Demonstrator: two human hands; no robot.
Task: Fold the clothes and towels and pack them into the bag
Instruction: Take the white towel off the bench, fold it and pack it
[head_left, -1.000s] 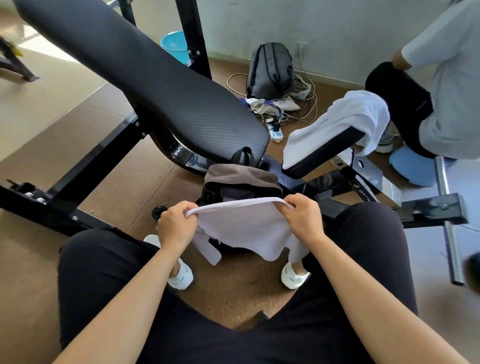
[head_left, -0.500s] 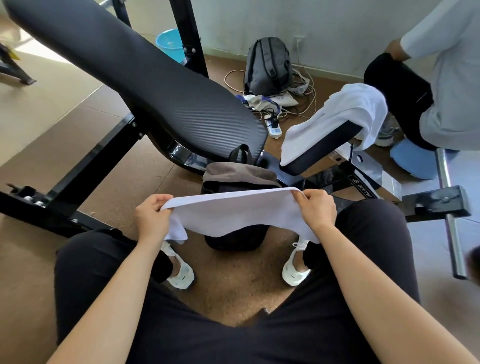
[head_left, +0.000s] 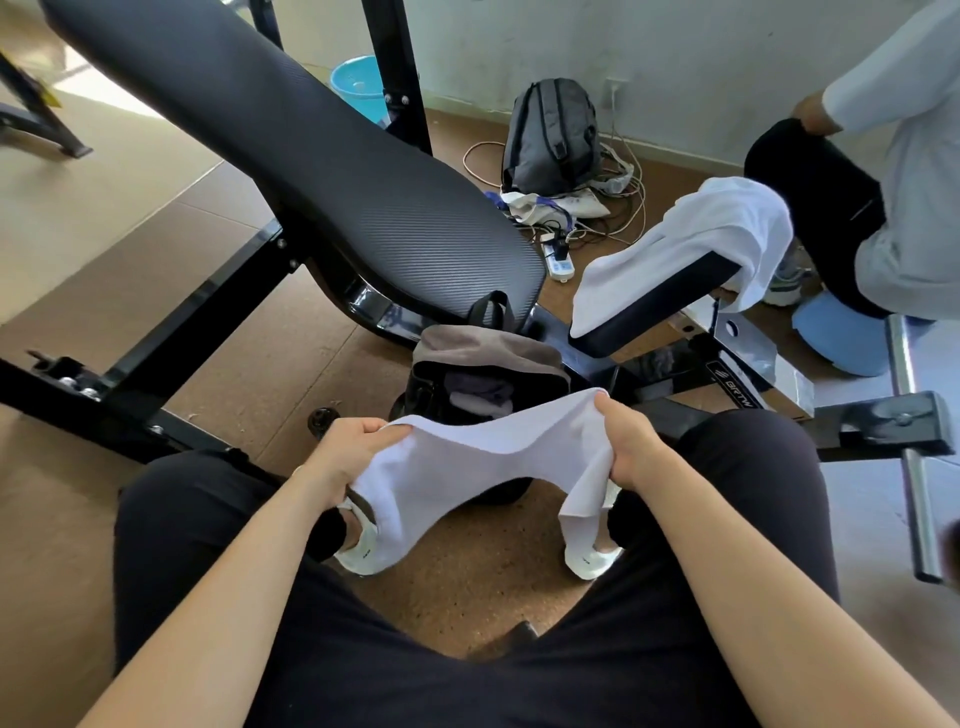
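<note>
A black padded counter (head_left: 322, 171) slants over the floor, a second white towel (head_left: 691, 234) draped on its seat, an open bag (head_left: 483, 364) below, and nearest, the left hand (head_left: 348, 452) and right hand (head_left: 628, 441), each grip pinching one end of a sagging white towel (head_left: 493, 462) above the bag.

Ahead of you the black bench pad (head_left: 311, 171) slopes up to the left on its steel frame (head_left: 171, 332). A grey backpack (head_left: 551, 136) stands by the wall beside cables (head_left: 618, 208) and a power strip (head_left: 559, 261). A blue basin (head_left: 358, 85) sits behind.
</note>
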